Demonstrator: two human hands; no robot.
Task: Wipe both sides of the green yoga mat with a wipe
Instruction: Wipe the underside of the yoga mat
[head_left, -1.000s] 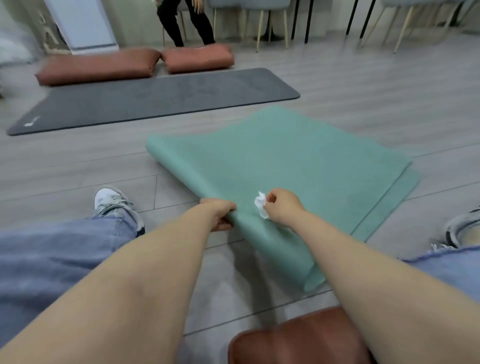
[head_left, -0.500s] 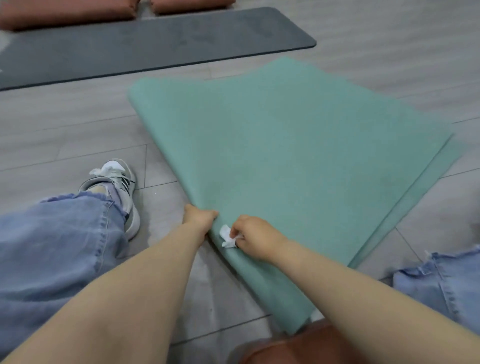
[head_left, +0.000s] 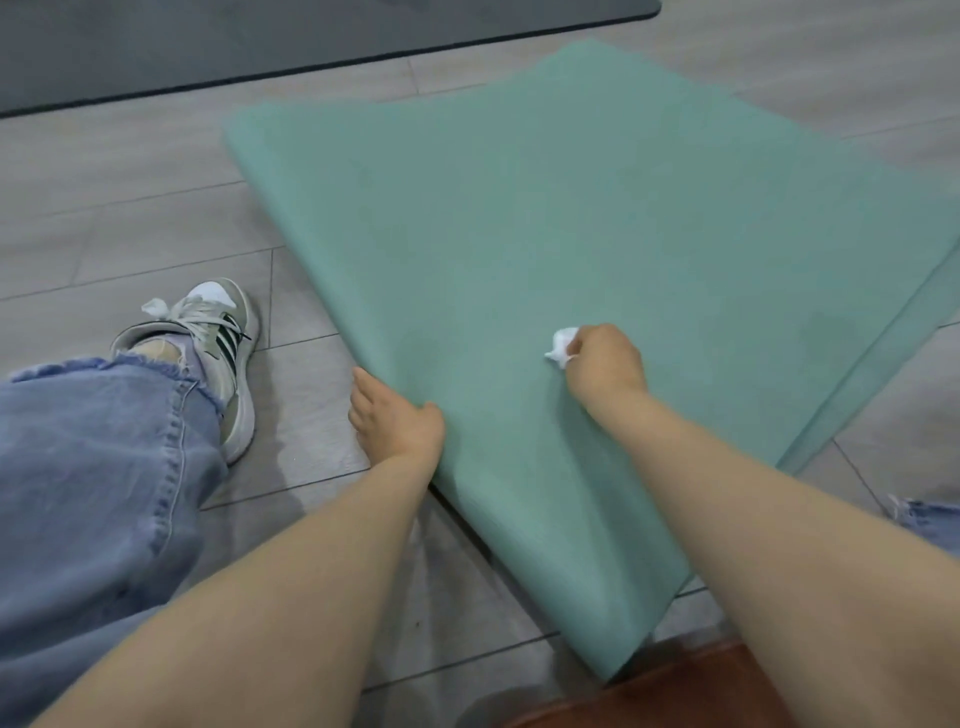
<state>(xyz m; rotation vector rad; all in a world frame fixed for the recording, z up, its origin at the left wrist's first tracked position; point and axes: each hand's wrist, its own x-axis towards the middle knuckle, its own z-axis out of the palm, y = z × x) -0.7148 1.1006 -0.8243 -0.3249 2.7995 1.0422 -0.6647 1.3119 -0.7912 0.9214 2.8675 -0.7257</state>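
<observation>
The green yoga mat (head_left: 571, 218) lies folded over on the grey floor, its fold running along the left edge and a lower layer showing at the right. My left hand (head_left: 395, 421) grips that folded edge, thumb on top and fingers under it. My right hand (head_left: 602, 361) rests on the mat's upper surface and pinches a small crumpled white wipe (head_left: 562, 345), which touches the mat.
A dark grey mat (head_left: 260, 41) lies across the floor at the top. My left leg in blue jeans (head_left: 93, 467) with a grey and white sneaker (head_left: 218, 343) is left of the green mat. A reddish-brown cushion (head_left: 675, 696) sits at the bottom edge.
The camera has tilted down and closer. My right hand has moved with the wipe from the folded edge to the right, onto the mat's surface. My left hand stays on the folded edge.
</observation>
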